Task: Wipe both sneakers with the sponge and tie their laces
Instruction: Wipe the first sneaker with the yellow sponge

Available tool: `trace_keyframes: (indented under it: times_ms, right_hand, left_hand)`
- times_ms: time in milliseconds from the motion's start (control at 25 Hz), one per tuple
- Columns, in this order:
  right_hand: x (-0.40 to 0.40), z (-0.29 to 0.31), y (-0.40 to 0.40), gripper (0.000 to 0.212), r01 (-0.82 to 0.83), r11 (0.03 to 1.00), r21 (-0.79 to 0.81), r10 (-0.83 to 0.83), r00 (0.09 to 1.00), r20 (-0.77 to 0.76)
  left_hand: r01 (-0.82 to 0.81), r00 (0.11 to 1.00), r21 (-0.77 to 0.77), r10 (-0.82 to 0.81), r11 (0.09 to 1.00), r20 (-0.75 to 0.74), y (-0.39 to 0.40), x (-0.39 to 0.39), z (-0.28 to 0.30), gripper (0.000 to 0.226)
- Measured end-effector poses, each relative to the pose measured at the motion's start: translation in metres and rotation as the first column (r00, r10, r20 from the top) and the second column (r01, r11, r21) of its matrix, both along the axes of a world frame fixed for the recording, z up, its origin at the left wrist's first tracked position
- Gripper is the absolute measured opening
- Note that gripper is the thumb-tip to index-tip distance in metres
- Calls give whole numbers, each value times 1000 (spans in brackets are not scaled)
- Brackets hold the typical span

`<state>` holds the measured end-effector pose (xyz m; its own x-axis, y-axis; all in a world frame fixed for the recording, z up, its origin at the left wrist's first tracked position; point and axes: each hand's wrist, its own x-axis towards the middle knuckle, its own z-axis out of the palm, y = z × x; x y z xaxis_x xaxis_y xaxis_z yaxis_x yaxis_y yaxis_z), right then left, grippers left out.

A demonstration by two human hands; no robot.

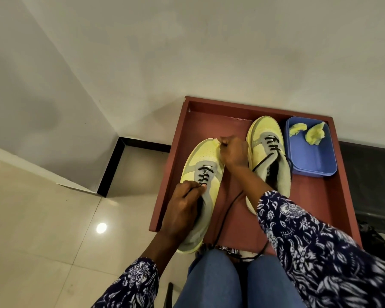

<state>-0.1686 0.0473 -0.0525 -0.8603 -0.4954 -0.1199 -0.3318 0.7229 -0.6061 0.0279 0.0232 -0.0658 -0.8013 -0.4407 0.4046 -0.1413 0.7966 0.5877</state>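
While the right hand [232, 152] pinches a sponge piece [216, 145] against the left sneaker [203, 174], steadied by the gripping left hand [182, 203], wiping is underway; the right sneaker [268, 156] and both laces [229, 210] remain.

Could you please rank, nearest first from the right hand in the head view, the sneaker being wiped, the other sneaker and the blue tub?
From the right hand:
1. Left-side sneaker: touched at its toe, where the hand presses a sponge piece.
2. Right-side sneaker: just beside the hand, on its right.
3. Blue tub: farthest, beyond that sneaker on the red tray.
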Motion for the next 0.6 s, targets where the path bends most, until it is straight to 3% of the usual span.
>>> trace_keyframes:
  times_ms: [280, 600]
  right_hand:
    - [41, 2, 31, 40, -64, 998, 6, 64, 997, -33]
    - [57, -1, 51, 32, -3, 998, -62, 4, 1000, 15]
  left_hand:
    - [-34, 999, -15, 34, 999, -14, 1, -1, -4, 27]
    - [-25, 999, -17, 24, 1000, -48, 0, 0, -5, 26]
